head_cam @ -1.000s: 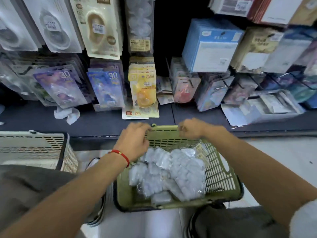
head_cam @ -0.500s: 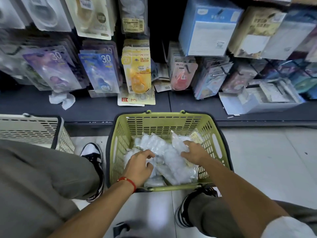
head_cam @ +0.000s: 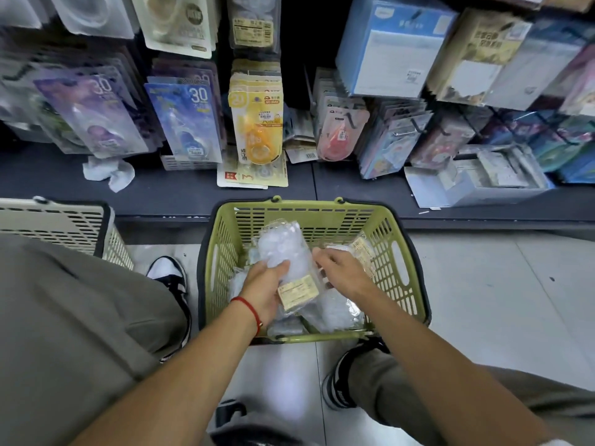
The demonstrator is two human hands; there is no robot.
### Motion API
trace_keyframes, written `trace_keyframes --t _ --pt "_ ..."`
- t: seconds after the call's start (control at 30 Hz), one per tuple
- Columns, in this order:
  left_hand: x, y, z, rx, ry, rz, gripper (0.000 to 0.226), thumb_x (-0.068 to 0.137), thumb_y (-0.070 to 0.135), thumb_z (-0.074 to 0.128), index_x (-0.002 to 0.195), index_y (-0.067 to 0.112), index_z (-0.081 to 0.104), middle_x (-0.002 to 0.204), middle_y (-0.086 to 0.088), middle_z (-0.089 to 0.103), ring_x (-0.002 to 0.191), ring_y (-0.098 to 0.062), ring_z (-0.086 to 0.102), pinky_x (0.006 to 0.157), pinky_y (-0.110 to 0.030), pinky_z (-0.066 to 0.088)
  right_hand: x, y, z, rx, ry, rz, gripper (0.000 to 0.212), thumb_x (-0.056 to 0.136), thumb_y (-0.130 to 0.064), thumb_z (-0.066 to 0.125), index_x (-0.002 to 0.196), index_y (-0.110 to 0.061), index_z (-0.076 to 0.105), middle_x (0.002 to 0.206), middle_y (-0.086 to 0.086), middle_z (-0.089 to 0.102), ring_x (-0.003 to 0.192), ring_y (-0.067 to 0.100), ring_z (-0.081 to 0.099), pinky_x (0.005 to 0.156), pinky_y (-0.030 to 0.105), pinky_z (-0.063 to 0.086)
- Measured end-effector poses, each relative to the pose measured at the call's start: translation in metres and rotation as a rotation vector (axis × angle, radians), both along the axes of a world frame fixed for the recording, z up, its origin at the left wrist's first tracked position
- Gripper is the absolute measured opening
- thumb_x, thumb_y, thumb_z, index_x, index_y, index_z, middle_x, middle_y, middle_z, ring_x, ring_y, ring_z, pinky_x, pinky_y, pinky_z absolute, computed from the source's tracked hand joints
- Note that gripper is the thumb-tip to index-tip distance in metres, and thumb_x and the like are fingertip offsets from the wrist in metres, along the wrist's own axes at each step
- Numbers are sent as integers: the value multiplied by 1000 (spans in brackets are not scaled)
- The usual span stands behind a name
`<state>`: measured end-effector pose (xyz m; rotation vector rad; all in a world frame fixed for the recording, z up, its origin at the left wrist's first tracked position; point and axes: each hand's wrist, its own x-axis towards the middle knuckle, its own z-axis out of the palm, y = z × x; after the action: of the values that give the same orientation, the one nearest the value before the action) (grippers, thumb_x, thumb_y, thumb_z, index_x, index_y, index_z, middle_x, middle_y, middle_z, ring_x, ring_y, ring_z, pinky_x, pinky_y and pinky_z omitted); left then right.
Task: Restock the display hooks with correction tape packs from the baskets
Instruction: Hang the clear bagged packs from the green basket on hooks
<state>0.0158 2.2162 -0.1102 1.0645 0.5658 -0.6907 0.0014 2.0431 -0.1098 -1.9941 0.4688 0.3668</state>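
A clear crinkled plastic pack with a tan printed label at its near end, held in the left hand, thumb curled over its face, above the green slotted basket. The right hand, fingers curled downward, touches similar glossy packs heaped inside. A beige lattice basket stands to the left; carded correction tapes hang on the far display above a dark shelf.

A single wide-angle head view looks steeply down and forward from close above the green basket on the floor; both forearms enter from the near edge, display hooks fill the far side.
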Motion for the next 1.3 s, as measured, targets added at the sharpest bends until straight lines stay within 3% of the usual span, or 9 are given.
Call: trace_keyframes --t 0.13,0.23,0.43,0.57,0.67,0.87,1.03,1.1,1.3 --pt "-5 19 -23 280 -58 -9 34 103 9 62 135 17 54 115 -17 72 84 -32 74 53 -37 59 -10 -11 -32 -443 262 250 78 98 -49 66 159 -10 37 151 16 44 138 33 48 108 36 44" --pt "-4 25 -26 280 -42 33 31 103 16 63 132 20 54 108 -15 72 73 -31 75 47 -35 57 -22 -10 -53 -558 376 416 91 89 -45 78 157 -10 28 152 17 40 138 35 47 110 40 46" --pt "5 30 -25 337 -51 62 30 101 26 56 129 14 53 102 -20 68 65 -35 74 53 -36 58 -12 -50 -23 -104 232 -37 30 95 -14 67 121 -3 57 120 13 65 102 26 67 84 38 61" --pt "4 21 -20 365 -76 53 27 104 32 51 128 20 50 104 -18 67 84 -39 73 59 -35 56 -7 -46 19 417 149 -128 33 81 -7 61 113 -2 64 109 13 70 91 25 70 70 34 60" --pt "7 13 -7 302 -135 97 44 103 46 49 140 23 48 126 -16 64 110 -39 68 93 -52 57 1 -21 46 586 28 -107 36 76 -6 61 110 -6 72 101 12 75 80 22 73 62 30 59" --pt "19 13 44 -19 -204 226 45 97 51 64 135 28 54 123 -14 73 105 -40 74 89 -60 60 16 34 84 94 -177 12 39 79 -34 65 119 -30 66 108 -4 76 95 18 76 88 48 62" --pt "37 25 92 37 -423 267 47 95 49 70 134 35 48 126 -2 72 111 -30 73 94 -58 59 46 49 139 -170 -300 158 45 81 -63 79 108 -28 71 98 -8 77 87 5 72 82 32 60" --pt "53 33 121 80 -546 264 52 87 57 76 126 36 50 117 3 76 102 -22 76 84 -49 63 63 50 164 -122 -326 169 40 82 -57 82 107 -27 73 96 -3 79 85 10 75 85 38 63" --pt "111 58 197 270 -858 89 120 62 86 76 158 38 22 166 8 34 150 -22 36 119 -49 34 108 54 228 121 -457 142 33 90 -41 81 113 -23 67 100 -1 81 90 16 79 80 42 63"
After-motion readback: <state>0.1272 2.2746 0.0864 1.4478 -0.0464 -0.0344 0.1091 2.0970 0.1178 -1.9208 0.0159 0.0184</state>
